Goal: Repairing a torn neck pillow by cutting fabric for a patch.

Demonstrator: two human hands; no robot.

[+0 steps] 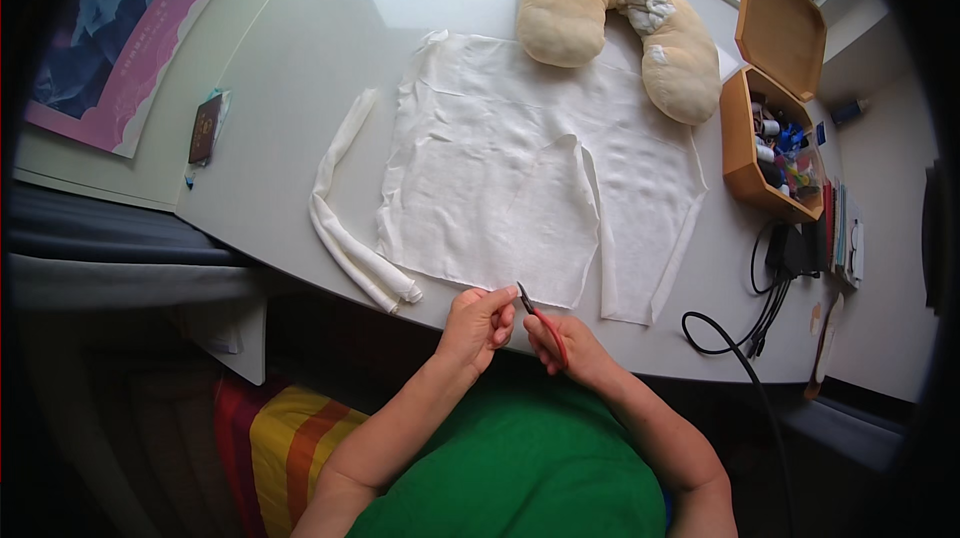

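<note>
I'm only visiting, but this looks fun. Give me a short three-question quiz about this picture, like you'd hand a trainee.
1. Which of the person's hands holds the red-handled scissors?
2. True or false: the tan box is closed.
3. What lies just left of the spread white cloth?
A) a narrow white cloth strip
B) a neck pillow
C) black cables

Key:
1. The right hand.
2. False: its lid stands open.
3. A.

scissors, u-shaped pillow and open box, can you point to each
Scissors (549, 324), head view: on the red handle.
U-shaped pillow (566, 13), head view: on its left arm.
Open box (737, 135), head view: on its left outer wall.
</note>
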